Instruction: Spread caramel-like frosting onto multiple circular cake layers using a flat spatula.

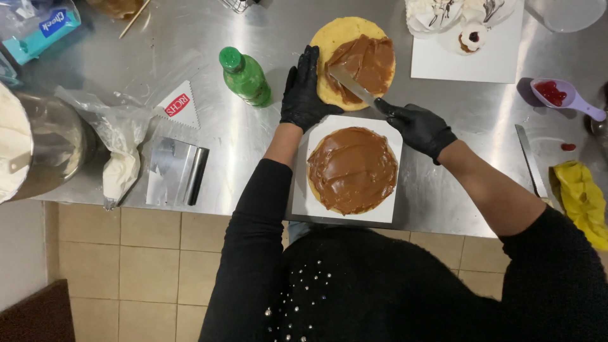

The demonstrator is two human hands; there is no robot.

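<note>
Two round yellow cake layers lie on a steel table (209, 57). The near layer (352, 170) rests on a white square board (303, 201) and is fully coated with brown caramel spread. The far layer (342, 35) is only partly coated. My left hand (306, 88), in a black glove, lies flat against the far layer's left edge. My right hand (420, 129), also gloved in black, grips a metal spatula (350, 85) whose blade lies on the spread of the far layer.
A green bottle (246, 77) stands left of my left hand. A metal bench scraper (177, 171), a piping bag (120, 158), a triangular comb (179, 106) and a mixing bowl (44, 145) lie at left. A knife (531, 161), yellow cloth (579, 199), purple scoop (560, 95) and white board with pastries (468, 57) are at right.
</note>
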